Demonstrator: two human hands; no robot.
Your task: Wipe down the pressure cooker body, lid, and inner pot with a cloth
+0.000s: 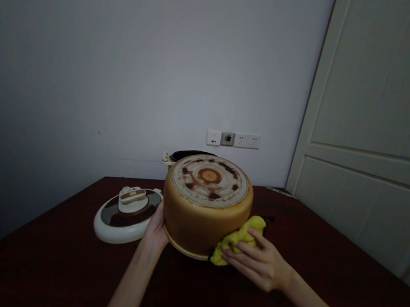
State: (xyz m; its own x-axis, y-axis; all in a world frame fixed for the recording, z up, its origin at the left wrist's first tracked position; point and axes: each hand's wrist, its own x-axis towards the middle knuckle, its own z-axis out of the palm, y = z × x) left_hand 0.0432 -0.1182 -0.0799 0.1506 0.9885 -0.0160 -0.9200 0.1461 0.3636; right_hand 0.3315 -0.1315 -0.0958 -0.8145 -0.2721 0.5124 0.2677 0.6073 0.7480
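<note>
A golden-brown round pot [196, 223] is held upside down above the dark red table, its pale base marked with brown and dark stains. My left hand [157, 228] supports the pot's left side near the lower rim; its fingers go out of sight behind and under the pot. A crumpled yellow cloth [239, 240] is pressed against the pot's lower right side by my right hand [257, 260], whose fingers lie bent over it.
A white-rimmed lid [115, 233] with a knob lies on the table [306, 277] to the left. Behind the pot, a dark-topped object [189, 154] partly shows. Wall sockets [247, 140] are at the back, and a white panelled door [383, 132] stands at the right.
</note>
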